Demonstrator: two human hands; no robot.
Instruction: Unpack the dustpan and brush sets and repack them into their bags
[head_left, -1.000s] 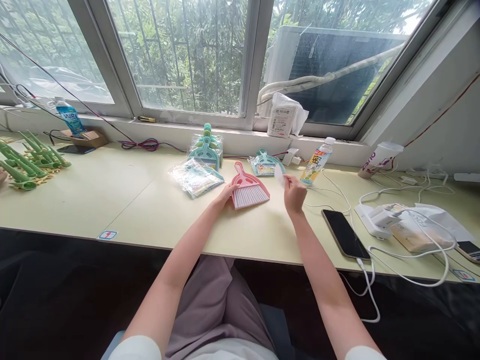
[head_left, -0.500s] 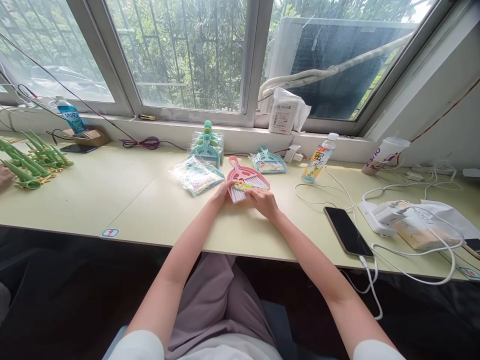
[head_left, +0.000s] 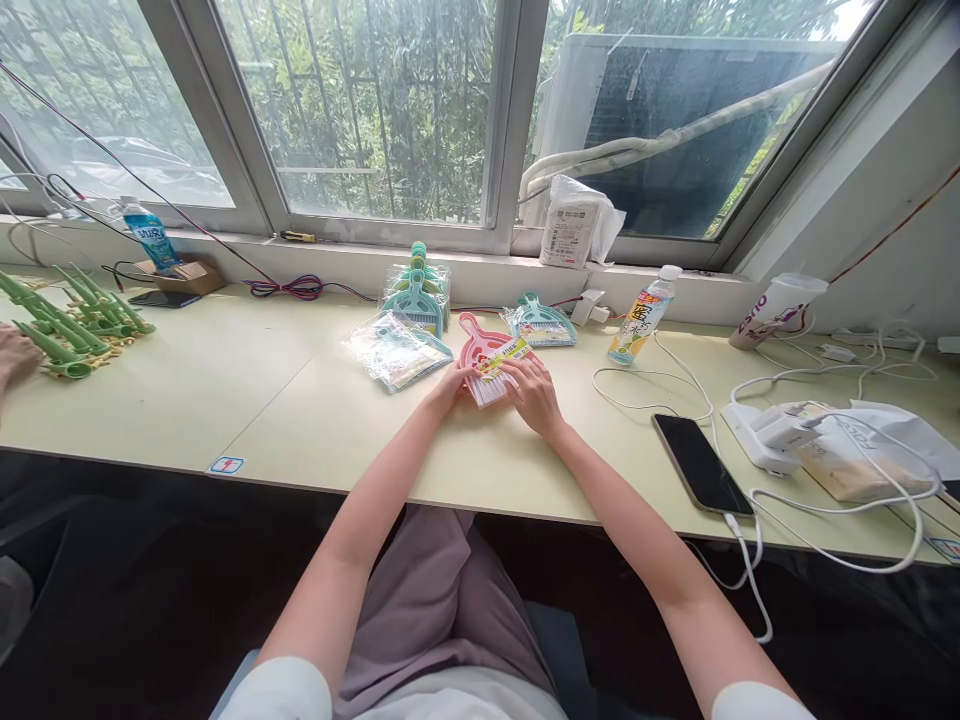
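Note:
A pink dustpan (head_left: 469, 328) with a small white-bristled brush (head_left: 489, 391) lies on the table in front of me. Across it slants a yellow-green printed label card (head_left: 511, 351), its right end higher. My left hand (head_left: 453, 384) is closed on the dustpan's left edge, thumb on top near the card's left end. Over the right side of the dustpan my right hand (head_left: 536, 395) rests with fingers apart, the tips touching the card and brush area. Just left lie bagged flat sets (head_left: 401, 352); behind them stand bagged teal dustpan sets (head_left: 415, 300).
Another bagged teal dustpan set (head_left: 544, 325) lies behind right. A drink bottle (head_left: 641, 318), phone (head_left: 701, 462), cup (head_left: 776, 312) and white cables with a power strip (head_left: 765, 435) occupy the right. Green plastic parts (head_left: 75, 335) and another person's hand (head_left: 16, 355) are far left.
The label card has turned, its right end now pointing up and away. My right hand's fingers have gone from a pinch at its lower edge to spread over it.

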